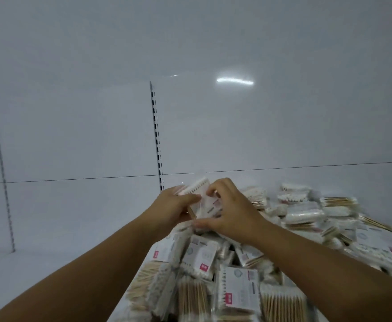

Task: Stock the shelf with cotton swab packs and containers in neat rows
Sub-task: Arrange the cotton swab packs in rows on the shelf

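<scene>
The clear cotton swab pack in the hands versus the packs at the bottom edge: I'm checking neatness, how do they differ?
The clear cotton swab pack is lifted, held by the left hand and right hand; the wooden-stick swab packs lie flat. It stands tilted; they lie side by side. Both are clear-wrapped.

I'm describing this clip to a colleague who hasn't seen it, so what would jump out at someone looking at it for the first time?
First, the two bare hands, left hand and right hand, meeting at centre and together gripping a clear plastic pack of white-tipped cotton swabs. Next, the loose heap of similar wooden-stick swab packs spreading across the lower right. Behind it all stands the bare white shelf back panel with its slotted black upright strip.
</scene>
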`<action>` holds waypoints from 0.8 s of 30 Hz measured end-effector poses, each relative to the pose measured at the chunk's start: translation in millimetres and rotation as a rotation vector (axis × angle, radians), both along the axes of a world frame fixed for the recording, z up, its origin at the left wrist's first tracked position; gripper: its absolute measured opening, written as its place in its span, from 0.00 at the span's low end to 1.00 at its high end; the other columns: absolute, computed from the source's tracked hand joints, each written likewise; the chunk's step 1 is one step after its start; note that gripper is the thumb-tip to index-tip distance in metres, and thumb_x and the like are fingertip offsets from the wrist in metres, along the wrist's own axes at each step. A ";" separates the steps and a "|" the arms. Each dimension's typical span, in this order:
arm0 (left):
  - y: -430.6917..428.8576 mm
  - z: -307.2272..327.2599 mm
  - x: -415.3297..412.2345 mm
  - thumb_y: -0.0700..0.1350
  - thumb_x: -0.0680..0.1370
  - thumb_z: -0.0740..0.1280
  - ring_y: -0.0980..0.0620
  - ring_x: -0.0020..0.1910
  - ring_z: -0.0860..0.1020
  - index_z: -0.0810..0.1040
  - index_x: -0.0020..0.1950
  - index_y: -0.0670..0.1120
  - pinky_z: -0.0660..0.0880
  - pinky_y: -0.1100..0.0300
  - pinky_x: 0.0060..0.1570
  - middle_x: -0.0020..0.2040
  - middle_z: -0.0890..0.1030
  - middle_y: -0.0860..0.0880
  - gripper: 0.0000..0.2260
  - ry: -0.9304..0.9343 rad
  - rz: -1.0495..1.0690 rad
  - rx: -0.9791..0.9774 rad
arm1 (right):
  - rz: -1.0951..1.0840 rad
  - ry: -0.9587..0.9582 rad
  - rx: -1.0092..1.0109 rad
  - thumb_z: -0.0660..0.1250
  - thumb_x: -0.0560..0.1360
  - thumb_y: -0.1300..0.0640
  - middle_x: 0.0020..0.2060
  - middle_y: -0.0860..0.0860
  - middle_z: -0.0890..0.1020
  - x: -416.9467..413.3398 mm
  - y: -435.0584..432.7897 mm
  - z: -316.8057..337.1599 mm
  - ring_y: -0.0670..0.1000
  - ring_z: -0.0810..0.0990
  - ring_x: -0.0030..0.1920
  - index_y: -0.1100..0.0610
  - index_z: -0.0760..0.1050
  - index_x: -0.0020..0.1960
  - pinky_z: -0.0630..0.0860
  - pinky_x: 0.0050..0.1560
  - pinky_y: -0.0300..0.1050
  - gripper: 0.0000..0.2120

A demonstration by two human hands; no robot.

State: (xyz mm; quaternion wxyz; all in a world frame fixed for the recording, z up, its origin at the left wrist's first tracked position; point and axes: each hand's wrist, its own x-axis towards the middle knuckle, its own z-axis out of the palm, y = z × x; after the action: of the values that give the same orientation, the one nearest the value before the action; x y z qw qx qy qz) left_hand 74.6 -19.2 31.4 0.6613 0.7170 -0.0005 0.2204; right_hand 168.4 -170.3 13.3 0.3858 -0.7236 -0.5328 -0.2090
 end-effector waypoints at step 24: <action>92.9 6.2 -26.4 0.40 0.80 0.63 0.43 0.50 0.83 0.76 0.60 0.43 0.81 0.52 0.41 0.52 0.84 0.42 0.09 -0.054 0.155 -0.187 | -0.067 0.447 0.248 0.59 0.81 0.55 0.36 0.48 0.78 49.0 46.1 45.9 0.46 0.77 0.35 0.55 0.75 0.46 0.71 0.32 0.36 0.08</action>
State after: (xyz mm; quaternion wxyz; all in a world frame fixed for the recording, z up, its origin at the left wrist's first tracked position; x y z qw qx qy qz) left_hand 48.3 73.7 37.5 0.7060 0.6440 0.0576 0.2890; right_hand 217.4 -124.2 59.2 0.5725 -0.7162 -0.3806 -0.1202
